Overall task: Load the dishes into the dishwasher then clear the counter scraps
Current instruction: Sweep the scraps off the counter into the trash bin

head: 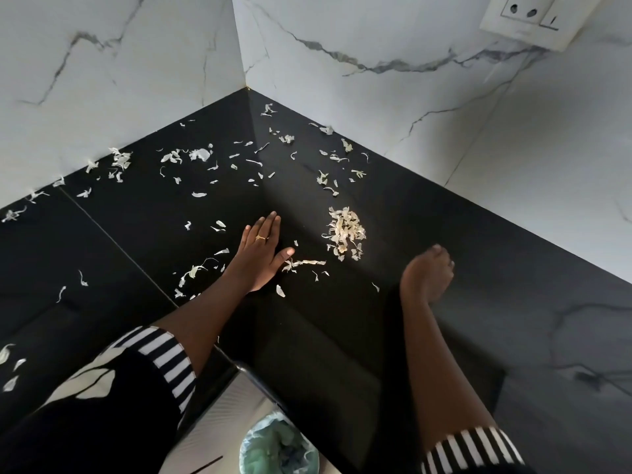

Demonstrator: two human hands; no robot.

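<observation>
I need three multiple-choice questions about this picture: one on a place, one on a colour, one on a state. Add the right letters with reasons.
1. Where is the pile of scraps? A in a sink; B on the counter, right of the left hand; C on a plate.
2. What colour is the counter? A white; B brown; C black.
3. How is the left hand? A flat, fingers straight; B a fist; C gripping a cup.
Key: 1 B, it lies on bare counter; 2 C, the surface is glossy black; 3 A, the palm rests flat.
</observation>
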